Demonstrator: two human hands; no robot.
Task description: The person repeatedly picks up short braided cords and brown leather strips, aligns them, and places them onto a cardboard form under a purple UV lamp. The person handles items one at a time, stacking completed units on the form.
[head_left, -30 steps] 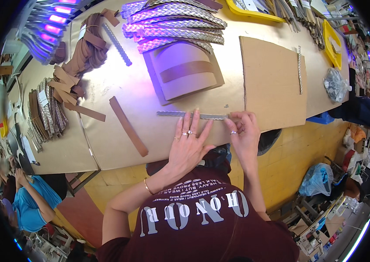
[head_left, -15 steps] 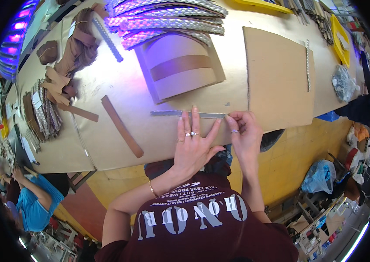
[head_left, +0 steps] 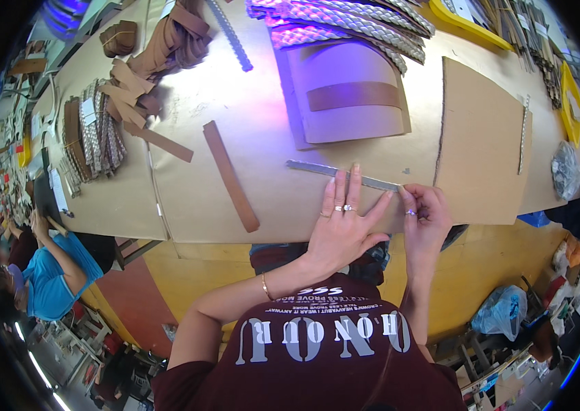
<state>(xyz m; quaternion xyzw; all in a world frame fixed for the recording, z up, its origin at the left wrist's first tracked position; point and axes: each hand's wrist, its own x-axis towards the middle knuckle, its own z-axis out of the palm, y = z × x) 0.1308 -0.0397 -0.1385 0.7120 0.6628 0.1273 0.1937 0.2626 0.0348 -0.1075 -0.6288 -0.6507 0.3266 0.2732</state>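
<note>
Just ahead of the person, near the close edge of a gold-toned table (head_left: 290, 212), both hands are on one narrow, flat grey strip (head_left: 312, 168).

Left hand (head_left: 343, 231): palm down, fingers spread, not gripping; two of the longer fingers lie across the strip's middle stretch. Rings on it, thin gold-coloured bracelet (head_left: 265, 286) at the wrist.

Right hand (head_left: 430, 214): thumb and index pinched on the strip's right end, other fingers curled. Ring on this one too.

Strip runs slightly slantwise, left end free, out past the left hand's fingers.

Left of the left hand: straight brown flat strip (head_left: 231, 177), lying alone. Farther left: loose tan-brown strips (head_left: 125, 96) and a tied bundle of silver braided straps (head_left: 105, 130).

Straight ahead of the left hand: tan curved panel (head_left: 351, 127) with a brown band (head_left: 355, 97) across it; beyond that, a fanned pile of silver braided straps with brown backs (head_left: 365, 22), purple light on part of it.

Ahead and right of the right hand: brown cardboard sheet (head_left: 478, 144), thin silver braid (head_left: 524, 135) near its far right edge. Farther right: crumpled clear plastic bag (head_left: 568, 171).
</note>
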